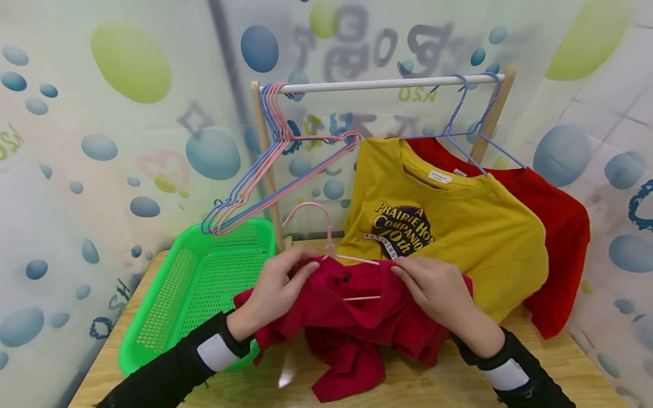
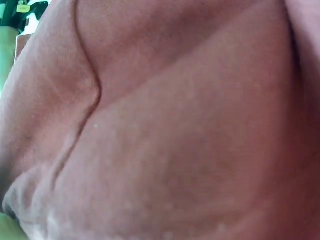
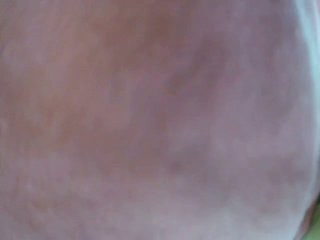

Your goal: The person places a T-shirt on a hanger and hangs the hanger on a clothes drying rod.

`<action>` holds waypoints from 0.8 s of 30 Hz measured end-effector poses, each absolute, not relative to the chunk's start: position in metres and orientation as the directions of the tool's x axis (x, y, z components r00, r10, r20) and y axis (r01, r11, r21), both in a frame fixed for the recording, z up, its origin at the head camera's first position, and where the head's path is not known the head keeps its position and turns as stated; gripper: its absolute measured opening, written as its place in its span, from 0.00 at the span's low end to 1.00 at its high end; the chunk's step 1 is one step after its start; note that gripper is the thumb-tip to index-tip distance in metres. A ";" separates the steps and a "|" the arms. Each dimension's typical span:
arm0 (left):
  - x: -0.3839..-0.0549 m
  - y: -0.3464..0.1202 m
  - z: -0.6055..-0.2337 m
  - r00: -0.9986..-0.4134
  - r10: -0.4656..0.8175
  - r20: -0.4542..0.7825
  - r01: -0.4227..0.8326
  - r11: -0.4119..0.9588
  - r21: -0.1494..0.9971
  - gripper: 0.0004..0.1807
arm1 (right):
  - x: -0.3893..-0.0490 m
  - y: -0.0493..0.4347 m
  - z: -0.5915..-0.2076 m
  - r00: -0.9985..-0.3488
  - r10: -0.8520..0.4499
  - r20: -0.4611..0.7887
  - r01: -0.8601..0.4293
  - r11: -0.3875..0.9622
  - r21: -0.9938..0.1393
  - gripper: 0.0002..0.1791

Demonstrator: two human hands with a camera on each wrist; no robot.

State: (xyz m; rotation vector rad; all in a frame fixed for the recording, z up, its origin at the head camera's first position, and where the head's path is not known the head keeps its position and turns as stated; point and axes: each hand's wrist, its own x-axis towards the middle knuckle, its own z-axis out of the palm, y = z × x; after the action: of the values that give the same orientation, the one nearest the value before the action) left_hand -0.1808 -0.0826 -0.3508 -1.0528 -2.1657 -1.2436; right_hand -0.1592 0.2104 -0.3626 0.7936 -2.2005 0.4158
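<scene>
A crimson shirt [image 1: 347, 317] is held up in front of me in the head view, its lower part drooping onto the table. My left hand [image 1: 275, 292] pinches its left shoulder between thumb and fingers. At the other side of the neckline, my right hand [image 1: 441, 292] grips the fabric the same way. A pink hanger [image 1: 329, 229] sits in the shirt, its hook sticking up from the neck and its bars showing in the opening. Reddish cloth [image 2: 175, 135] fills the left wrist view; the right wrist view is a blur of similar cloth [image 3: 160, 120].
A white rail [image 1: 367, 85] on wooden posts carries several pink and blue hangers [image 1: 275, 147] at left. A yellow T-shirt [image 1: 449, 226] and a red garment [image 1: 561, 243] hang at right on blue hangers. The green basket [image 1: 219, 272] stands left on the wooden table [image 1: 291, 391].
</scene>
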 end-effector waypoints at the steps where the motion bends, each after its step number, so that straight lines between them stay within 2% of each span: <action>1: -0.181 -0.082 -0.351 -0.620 0.401 0.675 0.785 0.308 0.538 0.07 | -0.159 0.209 -0.363 -0.529 -0.409 0.744 -0.652 0.757 -0.047 0.16; 13: -0.182 -0.076 -0.353 -0.616 0.406 0.675 0.788 0.296 0.540 0.06 | -0.162 0.198 -0.362 -0.493 -0.405 0.770 -0.673 0.738 -0.043 0.20; 24: -0.180 -0.067 -0.351 -0.634 0.429 0.643 0.769 0.270 0.579 0.05 | -0.163 0.189 -0.363 -0.541 -0.401 0.739 -0.670 0.737 -0.091 0.11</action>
State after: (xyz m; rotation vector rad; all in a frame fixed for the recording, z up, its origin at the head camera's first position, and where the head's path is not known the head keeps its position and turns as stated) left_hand -0.1800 -0.0670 -0.3510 -1.0900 -2.1878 -1.3107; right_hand -0.1634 0.1893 -0.3629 0.8027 -2.2085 0.4760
